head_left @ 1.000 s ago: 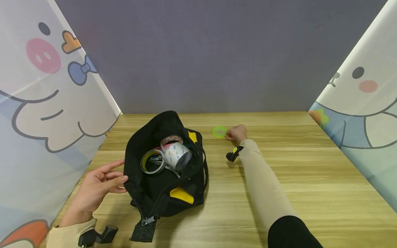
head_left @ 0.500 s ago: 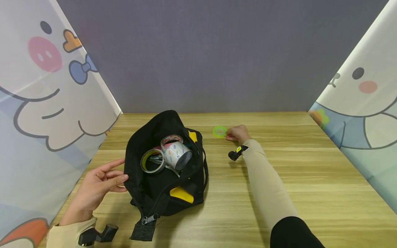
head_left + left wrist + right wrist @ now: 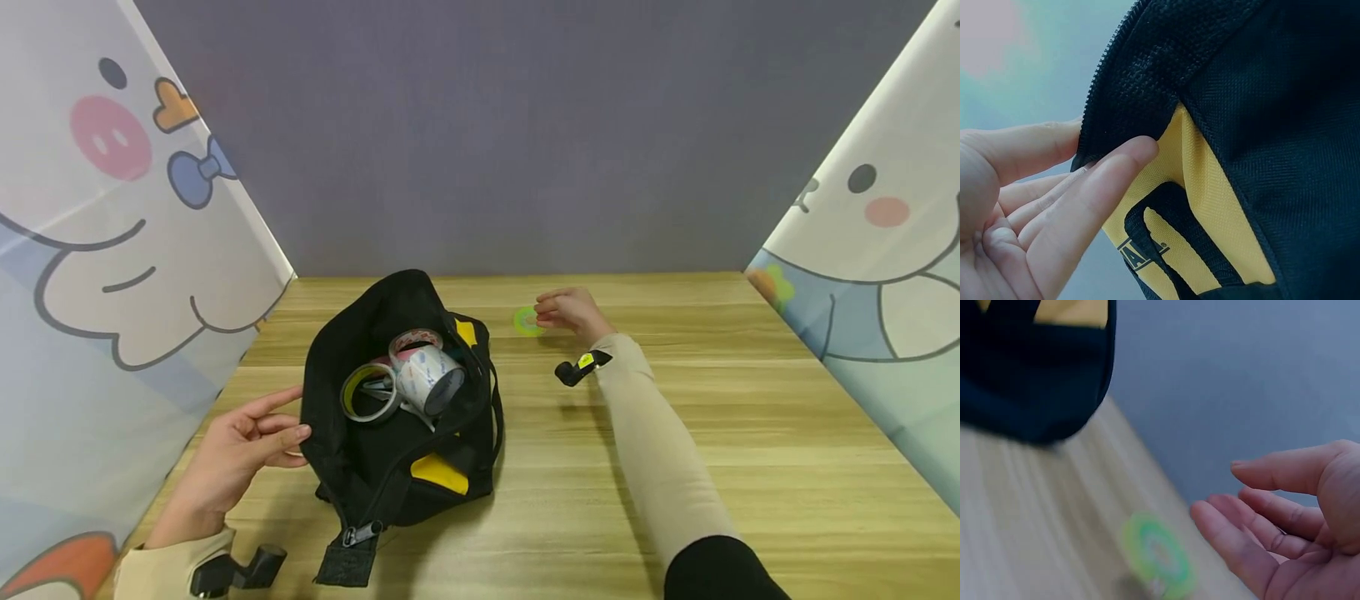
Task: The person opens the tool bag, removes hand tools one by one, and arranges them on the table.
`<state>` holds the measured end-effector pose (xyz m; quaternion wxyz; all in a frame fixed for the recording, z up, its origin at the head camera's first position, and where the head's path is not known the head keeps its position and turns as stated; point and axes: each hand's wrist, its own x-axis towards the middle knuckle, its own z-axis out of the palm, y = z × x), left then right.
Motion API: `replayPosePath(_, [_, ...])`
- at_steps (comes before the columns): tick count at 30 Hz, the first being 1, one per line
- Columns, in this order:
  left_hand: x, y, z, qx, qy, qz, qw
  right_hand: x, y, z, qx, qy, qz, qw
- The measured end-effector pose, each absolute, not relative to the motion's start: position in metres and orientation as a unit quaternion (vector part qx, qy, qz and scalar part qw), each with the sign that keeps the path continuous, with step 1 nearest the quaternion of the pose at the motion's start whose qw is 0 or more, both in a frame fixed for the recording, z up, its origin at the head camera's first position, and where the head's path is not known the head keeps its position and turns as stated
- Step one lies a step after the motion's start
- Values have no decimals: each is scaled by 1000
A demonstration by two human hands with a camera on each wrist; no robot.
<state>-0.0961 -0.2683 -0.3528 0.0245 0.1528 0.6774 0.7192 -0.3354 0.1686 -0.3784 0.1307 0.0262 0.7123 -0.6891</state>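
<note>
A black and yellow zip bag (image 3: 322, 367) stands on the table, its mouth spread wide. My left hand (image 3: 240, 446) pinches the bag's left edge between thumb and fingers; the zip teeth (image 3: 1100, 69) run along that edge in the left wrist view. To the right of the bag, a flat green ring (image 3: 522, 322) lies on the wooden table. My right hand (image 3: 573, 310) hovers over it with fingers loosely extended, overlapping the ring's right side in the head view. In the right wrist view the hand (image 3: 1279, 531) holds nothing, and the blurred green ring (image 3: 1140, 540) appears beside the fingertips.
Inside the bag sit a wide white tape roll (image 3: 423, 377), a grey tape roll (image 3: 393, 398) and a red-and-white tape roll (image 3: 406, 337), with other small items partly hidden. A grey panel (image 3: 517, 150) closes off the back. Cartoon-printed sheets (image 3: 82, 208) flank both sides.
My right hand has let go of the green ring's right edge, risen slightly and opened its fingers, shifting over the ring. The ring, the bag and my left hand stay in place.
</note>
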Motion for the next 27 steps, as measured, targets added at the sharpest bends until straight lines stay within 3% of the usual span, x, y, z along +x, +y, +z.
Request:
replayPosePath(16, [-98, -267, -352, 165, 670, 723, 17, -315, 126, -302, -130, 730, -651, 162])
replayPosePath(27, [-96, -268, -353, 150, 673, 724, 21, -303, 90, -271, -240, 736, -606, 184])
